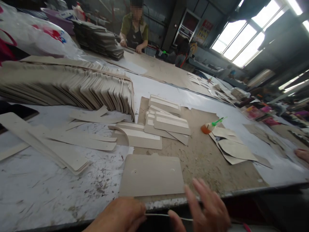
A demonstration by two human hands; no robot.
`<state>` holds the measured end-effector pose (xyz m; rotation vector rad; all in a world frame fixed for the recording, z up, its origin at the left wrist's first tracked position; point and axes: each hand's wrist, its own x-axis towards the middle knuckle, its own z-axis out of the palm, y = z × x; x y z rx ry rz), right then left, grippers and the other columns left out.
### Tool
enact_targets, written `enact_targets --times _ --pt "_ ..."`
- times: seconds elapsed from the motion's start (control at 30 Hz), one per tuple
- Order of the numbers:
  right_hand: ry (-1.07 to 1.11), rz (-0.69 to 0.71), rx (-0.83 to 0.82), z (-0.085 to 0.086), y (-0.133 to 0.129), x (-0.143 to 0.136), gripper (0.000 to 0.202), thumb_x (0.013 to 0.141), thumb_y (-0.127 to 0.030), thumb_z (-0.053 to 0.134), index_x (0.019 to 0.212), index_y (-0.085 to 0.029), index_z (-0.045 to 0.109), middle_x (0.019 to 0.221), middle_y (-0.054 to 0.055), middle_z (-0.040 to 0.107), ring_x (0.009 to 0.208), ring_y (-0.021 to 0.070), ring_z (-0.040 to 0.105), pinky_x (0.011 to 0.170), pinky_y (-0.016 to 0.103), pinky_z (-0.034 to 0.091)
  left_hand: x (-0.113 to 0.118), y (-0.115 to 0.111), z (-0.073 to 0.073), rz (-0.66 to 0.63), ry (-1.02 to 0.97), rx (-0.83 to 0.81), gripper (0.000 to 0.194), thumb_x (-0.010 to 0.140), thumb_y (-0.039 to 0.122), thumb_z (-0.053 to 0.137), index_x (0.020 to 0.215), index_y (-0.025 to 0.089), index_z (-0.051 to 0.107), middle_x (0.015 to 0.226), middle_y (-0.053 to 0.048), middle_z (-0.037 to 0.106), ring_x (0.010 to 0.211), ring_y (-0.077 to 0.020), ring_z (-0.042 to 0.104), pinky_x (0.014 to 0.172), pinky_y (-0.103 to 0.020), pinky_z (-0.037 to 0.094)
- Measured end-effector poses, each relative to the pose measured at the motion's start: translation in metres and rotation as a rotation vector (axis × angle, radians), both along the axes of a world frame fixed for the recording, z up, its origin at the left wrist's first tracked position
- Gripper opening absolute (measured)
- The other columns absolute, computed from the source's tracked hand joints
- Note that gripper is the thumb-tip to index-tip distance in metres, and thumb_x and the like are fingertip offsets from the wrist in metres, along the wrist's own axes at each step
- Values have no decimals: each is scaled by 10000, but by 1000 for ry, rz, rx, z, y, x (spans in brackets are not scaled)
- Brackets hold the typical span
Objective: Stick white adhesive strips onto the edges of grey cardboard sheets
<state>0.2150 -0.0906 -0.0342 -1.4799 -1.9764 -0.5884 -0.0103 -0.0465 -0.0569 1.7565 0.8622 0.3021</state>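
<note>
At the table's front edge my left hand (123,214) is closed on one end of a thin pale strip (156,215), seen edge-on. My right hand (205,206) is spread near the strip's other end, its fingers apart and slightly blurred. Just beyond both hands a beige rectangular panel (152,175) lies flat, with two small marks on it. Behind that panel are a curved piece (123,133) and a loose pile of beige panels with pale strips (169,120). Whether my right thumb touches the strip is hard to tell.
A long row of beige pieces (72,83) and loose strips (72,141) lie left. An orange glue bottle (207,129) and cut pieces (234,148) are right. A person (135,30) works across the table; another person's hand (302,154) shows far right.
</note>
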Motion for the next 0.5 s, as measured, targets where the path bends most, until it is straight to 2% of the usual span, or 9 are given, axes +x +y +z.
enact_targets --times 0.07,0.13,0.17,0.23,0.33,0.43,0.5 --pt "-137 252 -199 -2 3 -10 279 953 -446 470 1018 -214 611 891 38 692 917 218 651 985 409 392 5 3 4 -23 -86 28 265 928 323 445 852 262 692 795 -10 680 709 -157 609 670 -214 443" --pt "-149 432 -402 -10 7 -15 301 1002 -379 359 897 -208 583 705 -5 645 683 150 627 770 301 467 6 5 0 -44 -126 25 235 926 318 467 911 302 701 829 5 689 749 -155 627 708 -210 462" --pt "-128 457 -483 -15 9 -15 324 1011 -347 320 836 -210 556 651 -14 605 598 135 584 634 272 449 5 7 -5 -22 -128 28 202 913 322 497 947 310 696 859 8 691 775 -157 633 723 -211 469" --pt "-67 400 -597 -21 16 -10 342 1014 -292 273 787 -214 516 644 -8 562 556 133 536 508 265 372 2 11 -20 112 -136 112 178 887 328 551 1017 300 670 913 7 684 828 -160 635 753 -216 481" --pt "13 303 -737 -18 41 -3 292 1002 -263 294 798 -211 496 716 5 574 633 140 553 561 250 366 -8 21 -47 386 -118 469 168 913 277 528 1047 252 626 952 -5 646 892 -152 604 809 -236 486" --pt "50 233 -892 -9 78 -13 283 997 -312 343 774 -205 480 725 0 580 644 136 546 585 242 337 -19 33 -67 453 13 847 178 939 156 466 1035 184 612 1027 -45 610 1001 -172 549 915 -301 462" --pt "33 201 -992 -4 101 -28 292 992 -336 371 759 -203 488 719 -7 593 643 134 544 583 241 310 -23 38 -75 456 96 1009 178 930 129 479 1056 136 605 1090 -81 594 1076 -207 511 963 -353 445"
